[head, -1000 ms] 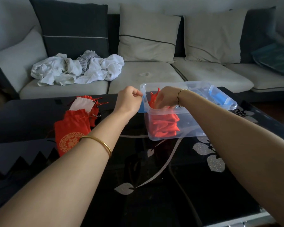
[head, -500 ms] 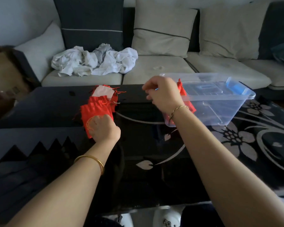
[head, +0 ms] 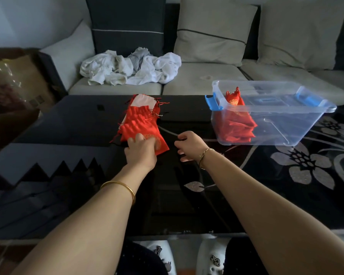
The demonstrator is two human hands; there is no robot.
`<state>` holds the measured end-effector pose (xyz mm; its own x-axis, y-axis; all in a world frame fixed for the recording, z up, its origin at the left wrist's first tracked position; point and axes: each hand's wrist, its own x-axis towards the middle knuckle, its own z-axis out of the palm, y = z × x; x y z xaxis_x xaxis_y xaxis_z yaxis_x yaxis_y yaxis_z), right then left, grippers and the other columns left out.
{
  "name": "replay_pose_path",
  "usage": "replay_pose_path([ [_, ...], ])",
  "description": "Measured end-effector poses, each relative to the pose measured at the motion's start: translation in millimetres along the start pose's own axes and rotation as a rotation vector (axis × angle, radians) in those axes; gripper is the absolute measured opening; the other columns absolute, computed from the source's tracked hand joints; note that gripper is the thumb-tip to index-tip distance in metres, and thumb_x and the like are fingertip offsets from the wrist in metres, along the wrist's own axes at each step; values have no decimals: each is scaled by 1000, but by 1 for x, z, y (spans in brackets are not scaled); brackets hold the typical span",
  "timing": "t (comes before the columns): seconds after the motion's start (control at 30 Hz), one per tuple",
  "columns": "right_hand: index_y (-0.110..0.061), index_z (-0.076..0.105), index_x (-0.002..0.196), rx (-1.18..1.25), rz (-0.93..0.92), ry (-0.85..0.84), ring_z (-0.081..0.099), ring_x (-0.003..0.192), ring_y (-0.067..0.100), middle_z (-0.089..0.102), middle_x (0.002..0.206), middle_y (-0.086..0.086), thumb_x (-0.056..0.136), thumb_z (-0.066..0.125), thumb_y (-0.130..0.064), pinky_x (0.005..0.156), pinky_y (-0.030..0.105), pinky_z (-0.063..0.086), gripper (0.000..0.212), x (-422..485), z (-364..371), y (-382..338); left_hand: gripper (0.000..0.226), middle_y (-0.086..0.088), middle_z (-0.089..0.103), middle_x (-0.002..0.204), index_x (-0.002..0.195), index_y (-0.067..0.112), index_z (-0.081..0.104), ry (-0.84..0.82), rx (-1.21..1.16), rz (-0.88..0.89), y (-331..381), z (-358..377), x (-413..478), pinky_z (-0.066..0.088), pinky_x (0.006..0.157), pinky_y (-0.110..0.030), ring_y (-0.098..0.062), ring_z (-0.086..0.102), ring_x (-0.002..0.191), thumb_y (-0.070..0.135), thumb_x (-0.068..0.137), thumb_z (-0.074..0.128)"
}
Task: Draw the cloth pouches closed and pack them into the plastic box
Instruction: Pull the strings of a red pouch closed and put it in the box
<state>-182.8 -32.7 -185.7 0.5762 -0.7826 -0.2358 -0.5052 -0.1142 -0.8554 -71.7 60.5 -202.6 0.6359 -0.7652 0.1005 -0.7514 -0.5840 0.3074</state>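
Black glossy table [head: 77,120] before grey sofa [head: 207,82]; left hand [head: 141,151] grips red pouches [head: 139,122], right hand [head: 191,144] hangs loosely curled.

One plastic box [head: 286,124], one left hand [head: 142,153], one right hand [head: 191,144]

Inside the plastic box [head: 298,124], left end: packed pouches [head: 234,124]. Left of the box, on the table [head: 77,120]: pouch stack [head: 141,122] under the left hand [head: 141,153]. Between stack and box: right hand [head: 190,145]. Behind the box: sofa [head: 203,84]
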Motion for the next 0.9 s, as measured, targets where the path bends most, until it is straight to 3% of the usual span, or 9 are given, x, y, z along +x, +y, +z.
replay_pose_path([
  [0.1,-5,37,139,67,8,-24,55,87,18,54,91,8,90,53,-10,63,31,55,52,5,4,3,11,-2,49,120,89,21,60,-41,-48,2,2,-1,-4,32,95,-46,-29,42,117,11,88,57],
  [0.23,-7,46,132,29,-17,-26,54,81,18,54,94,9,88,59,-15,51,22,47,47,10,9,3,20,3,64,99,73,28,59,-195,-190,122,8,-4,-6,44,93,-46,-24,58,101,13,86,59],
  [0.33,-9,62,89,-45,-37,-4,45,56,14,50,64,4,85,66,-24,43,21,38,16,9,8,4,23,2,65,83,70,25,60,-321,-409,218,16,-6,-8,48,83,-32,-21,63,90,5,81,62],
  [0.4,-13,60,67,-12,-71,15,42,47,12,47,55,2,83,68,-19,42,22,34,19,10,2,9,14,0,66,85,77,18,64,-337,-580,129,22,-10,-11,47,81,-29,-20,62,90,4,81,64],
  [0.5,-18,62,76,186,-92,7,51,51,8,54,62,0,84,64,-5,48,20,43,15,-2,-16,12,21,-4,65,107,103,12,66,-81,-630,-93,26,-14,-3,48,91,-35,-21,60,102,21,85,66],
  [0.57,-17,61,82,313,-106,-31,58,64,11,59,72,2,86,60,1,58,21,51,18,-17,-32,13,34,-3,62,112,103,12,62,59,-720,-250,27,-20,2,48,92,-38,-23,58,106,39,83,66],
  [0.7,-13,61,85,426,-148,-81,61,72,12,62,79,5,88,54,5,57,18,54,20,-47,-57,20,57,-6,60,106,111,15,52,-320,-1353,-543,45,-39,-1,51,66,-28,-17,64,85,57,77,66],
  [0.8,-12,62,86,452,-163,-92,61,77,12,63,83,4,89,52,6,71,24,54,21,-59,-68,29,75,-10,56,123,132,17,41,-436,-1369,-571,62,-38,-6,49,54,-24,-12,64,73,60,76,65],
  [0.9,-12,61,83,510,-202,-62,61,77,12,64,81,2,89,51,7,74,27,53,23,-63,-74,36,71,-9,59,127,135,15,43,-490,-1286,-607,72,-29,-11,45,49,-23,-10,55,48,63,84,52],
])
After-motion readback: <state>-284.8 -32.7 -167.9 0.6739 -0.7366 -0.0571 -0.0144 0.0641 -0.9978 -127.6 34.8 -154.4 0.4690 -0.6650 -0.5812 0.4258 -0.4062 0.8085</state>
